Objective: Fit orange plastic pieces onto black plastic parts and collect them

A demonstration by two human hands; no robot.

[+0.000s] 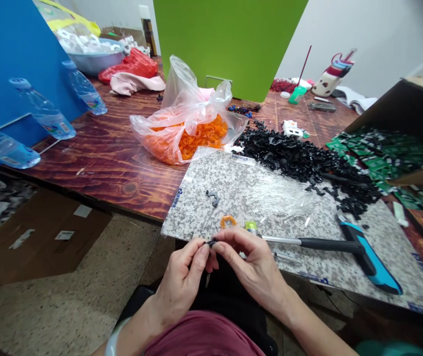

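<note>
My left hand [183,277] and my right hand [250,259] meet at the near edge of the speckled board [229,173]. Between their fingertips they pinch a small black plastic piece [210,243]; its exact shape is mostly covered by the fingers. Just beyond my right hand lie an orange plastic clip [228,220] and a yellow-green item [251,226]. A grey-black curved piece [214,199] rests farther up the board. To the right is a tool with a black shaft [326,244] and a blue-and-black handle [378,262].
A large heap of black plastic parts [289,151] borders a pile of thin clear strands [278,195]. Behind the board sits a bag of orange parts [192,136]. A cardboard box [406,113] spills green circuit boards [374,153] at right. Water bottles [44,111] lean at left.
</note>
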